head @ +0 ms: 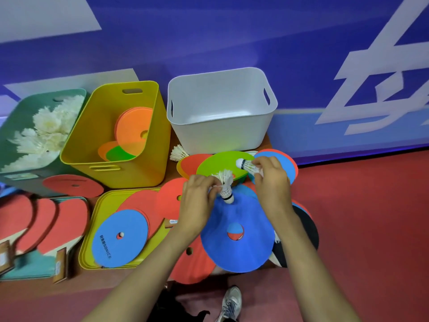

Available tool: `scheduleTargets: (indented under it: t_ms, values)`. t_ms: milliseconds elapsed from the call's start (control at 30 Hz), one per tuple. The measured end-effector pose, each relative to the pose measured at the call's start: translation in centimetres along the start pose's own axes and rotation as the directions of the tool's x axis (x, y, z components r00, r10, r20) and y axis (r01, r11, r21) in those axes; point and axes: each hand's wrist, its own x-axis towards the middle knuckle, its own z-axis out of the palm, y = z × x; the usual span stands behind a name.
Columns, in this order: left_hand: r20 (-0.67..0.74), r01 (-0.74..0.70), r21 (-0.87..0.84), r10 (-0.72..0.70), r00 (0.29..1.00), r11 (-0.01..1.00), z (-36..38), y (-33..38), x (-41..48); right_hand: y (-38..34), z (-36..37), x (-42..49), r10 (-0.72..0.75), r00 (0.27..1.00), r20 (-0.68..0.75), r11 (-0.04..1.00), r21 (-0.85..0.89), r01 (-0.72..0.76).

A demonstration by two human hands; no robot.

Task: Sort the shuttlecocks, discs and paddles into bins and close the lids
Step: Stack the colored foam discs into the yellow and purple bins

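Roughly midway: the white plastic bin [220, 133] stands empty, the yellow plastic bin [120, 173] holds few flat coloured discs [132, 126], and most lie loose near red wooden paddles [67, 221]. Left hand [197, 203] and right hand [272, 182] each pinch a white feather shuttlecock [226, 190] over the pile.

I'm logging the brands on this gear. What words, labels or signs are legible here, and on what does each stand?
"SONICE": blue disc on the yellow lid, printed near its rim; the marks before it are too blurred to read.
Small label on the wooden handle beside the left hand: too small to read.
Labels on the paddle handles at far left: blurred.
Large white characters on the blue wall: cut off, not readable.
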Motion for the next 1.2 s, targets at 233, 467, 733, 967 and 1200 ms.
scheduleTargets:
  t_ms: [233,467,733,967,1200]
  values:
    - [-0.190,0.058,-0.106,-0.077,0.979,0.993,-6.6,-4.1,-0.2,-8.1,2.8,0.2,-0.225,0.974,-0.034,0.939,0.260,0.226]
    - [-0.465,0.133,-0.229,-0.228,0.855,0.964,-19.0,-12.8,-0.1,-20.8,11.2,2.0,-0.364,0.931,-0.038,0.814,0.472,0.338]
    - [-0.564,0.233,-0.216,-0.316,0.763,0.948,-32.2,-28.8,3.6,-35.6,23.9,5.0,-0.459,0.888,0.021,0.791,0.464,0.398]
    - [-0.441,0.310,0.030,-0.266,0.857,0.950,-35.9,-39.0,7.5,-41.0,32.0,9.5,-0.444,0.854,0.271,0.896,0.099,0.434]
    - [-0.349,0.105,0.144,-0.049,0.936,0.984,-35.3,-41.4,13.0,-43.1,35.0,10.9,-0.351,0.820,0.451,0.754,-0.384,0.534]
